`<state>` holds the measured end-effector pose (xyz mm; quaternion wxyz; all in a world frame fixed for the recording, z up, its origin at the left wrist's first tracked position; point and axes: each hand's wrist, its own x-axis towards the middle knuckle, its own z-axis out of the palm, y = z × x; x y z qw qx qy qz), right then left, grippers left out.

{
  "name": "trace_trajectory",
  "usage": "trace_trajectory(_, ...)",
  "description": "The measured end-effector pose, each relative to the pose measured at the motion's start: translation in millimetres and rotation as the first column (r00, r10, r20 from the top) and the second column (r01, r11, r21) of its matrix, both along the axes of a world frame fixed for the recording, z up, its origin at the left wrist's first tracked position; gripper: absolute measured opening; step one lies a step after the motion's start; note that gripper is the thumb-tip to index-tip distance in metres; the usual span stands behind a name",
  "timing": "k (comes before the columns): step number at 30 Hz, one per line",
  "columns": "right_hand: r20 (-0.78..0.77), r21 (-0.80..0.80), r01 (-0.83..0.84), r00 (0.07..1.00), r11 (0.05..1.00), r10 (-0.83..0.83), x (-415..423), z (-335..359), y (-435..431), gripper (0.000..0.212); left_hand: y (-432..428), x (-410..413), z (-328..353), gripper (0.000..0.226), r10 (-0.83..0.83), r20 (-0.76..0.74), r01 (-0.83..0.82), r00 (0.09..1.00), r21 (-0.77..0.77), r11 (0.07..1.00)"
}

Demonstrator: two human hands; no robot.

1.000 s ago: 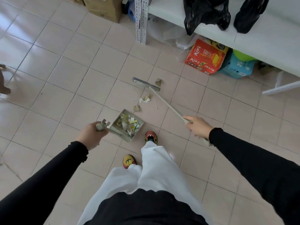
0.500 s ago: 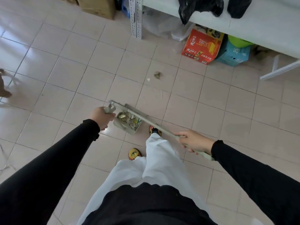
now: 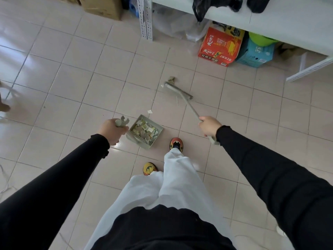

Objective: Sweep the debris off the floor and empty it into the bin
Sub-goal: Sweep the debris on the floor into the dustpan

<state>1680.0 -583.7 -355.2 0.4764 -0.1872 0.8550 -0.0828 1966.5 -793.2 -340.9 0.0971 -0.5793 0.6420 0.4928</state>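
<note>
Grey-green dustpan (image 3: 159,131) rests on the tiled floor (image 3: 72,83) just beyond the person's feet, its tray heaped with paper scraps (image 3: 144,129). Its mouth seems to face far-right. The left hand (image 3: 110,129) has its fingers curled round the dustpan's upright handle. The right hand (image 3: 209,125) is wrapped round the broom (image 3: 178,91) shaft, with the head down on the tiles farther out. A crumpled brown scrap (image 3: 171,79) lies at the head's far end, and a white scrap (image 3: 150,111) just past the dustpan's far corner. Bare tiles run left; a red box (image 3: 220,46) and blue box (image 3: 255,53) under the white shelf (image 3: 288,20) close the far right.
</note>
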Motion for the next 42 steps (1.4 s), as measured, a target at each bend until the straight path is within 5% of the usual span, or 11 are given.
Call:
trace_trajectory(9, 0.198, 0.045, 0.068, 0.977, 0.997, -0.075, 38, -5, 7, 0.033, 9, -14, -4, 0.020, 0.045, -0.001, -0.045, 0.999, 0.010, 0.999)
trace_trajectory(12, 0.305, -0.001, 0.276, 0.915, 0.961, -0.263, 52, 13, 35, 0.033, 12, -17, -4, 0.015, 0.035, 0.002, -0.035, 0.999, 0.001, 0.999)
trace_trajectory(16, 0.371, -0.061, 0.327, 0.885, 0.943, -0.283, 62, 36, 59, 0.025, 15, -16, -2, 0.015, 0.047, 0.023, -0.047, 0.999, -0.003, 0.999)
trace_trajectory(22, 0.179, -0.146, 0.158, 0.975, 0.976, -0.131, 42, 19, 33, 0.043, 20, -7, 2, 0.019, 0.101, 0.018, -0.101, 0.995, 0.018, 0.995)
trace_trajectory(30, 0.134, 0.083, -0.243, 0.964, 0.966, 0.231, 33, -17, -20, 0.042, 16, -6, 6, 0.015, 0.117, 0.029, -0.118, 0.993, 0.025, 0.993)
trace_trajectory(38, 0.347, 0.026, -0.134, 0.930, 0.991, 0.117, 35, 73, 64, 0.044, 16, -3, 6, 0.013, 0.128, 0.039, -0.128, 0.991, 0.015, 0.992)
trace_trajectory(42, 0.259, -0.031, -0.084, 0.962, 0.996, 0.090, 42, 72, 55, 0.044, 19, -1, 6, 0.011, 0.113, 0.052, -0.113, 0.992, 0.008, 0.994)
